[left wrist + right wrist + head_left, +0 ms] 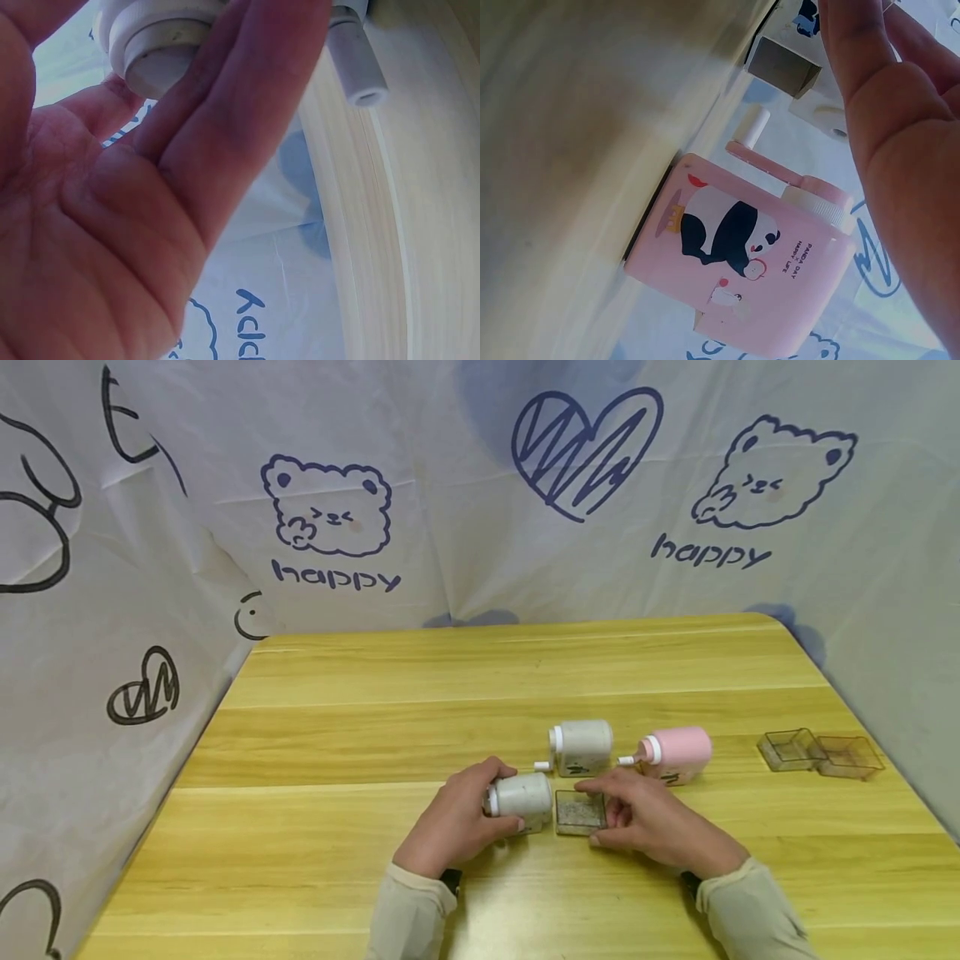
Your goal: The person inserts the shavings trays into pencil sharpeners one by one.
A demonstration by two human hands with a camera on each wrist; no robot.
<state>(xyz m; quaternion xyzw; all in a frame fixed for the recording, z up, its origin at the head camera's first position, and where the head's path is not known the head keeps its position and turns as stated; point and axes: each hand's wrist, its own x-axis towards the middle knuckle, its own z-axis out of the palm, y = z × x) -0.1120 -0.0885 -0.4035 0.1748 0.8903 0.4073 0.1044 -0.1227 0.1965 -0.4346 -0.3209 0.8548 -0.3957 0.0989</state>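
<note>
My left hand [459, 818] grips a whitish hand-crank pencil sharpener [528, 797], thumb on its near side and fingers behind. In the left wrist view the fingers cover much of its round white end [161, 64]. Just right of it, a clear dark-tinted drawer [581, 812] lies on the table with its open top up. My right hand [637, 814] holds that drawer by its right end, between thumb and forefinger. A second whitish sharpener [588, 745] lies behind the drawer. Beside it is a pink sharpener [681, 750] with a panda print, its crank toward the left.
Two more clear drawers, one greyish [791, 750] and one pinkish [849, 757], sit side by side near the right edge of the wooden table [337, 735]. White cloth [465, 485] with drawn bears and hearts hangs behind and at both sides.
</note>
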